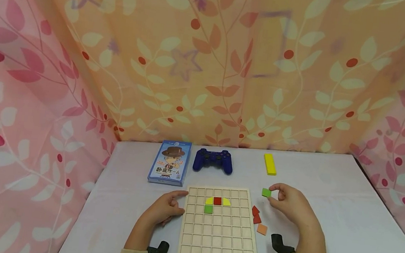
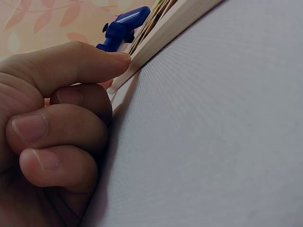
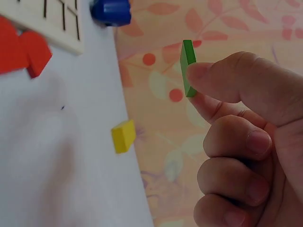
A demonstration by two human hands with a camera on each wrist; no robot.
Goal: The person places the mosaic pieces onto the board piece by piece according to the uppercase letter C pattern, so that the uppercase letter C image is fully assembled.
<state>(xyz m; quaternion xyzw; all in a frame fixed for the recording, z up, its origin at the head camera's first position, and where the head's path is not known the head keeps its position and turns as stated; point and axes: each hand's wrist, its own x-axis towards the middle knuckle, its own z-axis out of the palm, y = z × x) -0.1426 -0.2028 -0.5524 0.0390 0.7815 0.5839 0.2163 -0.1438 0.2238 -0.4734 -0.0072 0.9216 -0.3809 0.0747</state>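
Between thumb and index finger, my right hand pinches a small green square tile, raised to the right of the wooden grid board. The right wrist view shows the green tile nearly edge-on, the other fingers curled in. My left hand is at the board's left edge, index fingertip and thumb tip against its side, remaining fingers bent. Set in the board's upper cells are a red square tile with a yellow rounded tile and another yellow tile flanking it, and a green square tile one row below.
Right of the board lie two red pieces and an orange square tile. Behind it are a blue boxed game, a blue game controller and a yellow block. Patterned cloth hangs along the table's back edge.
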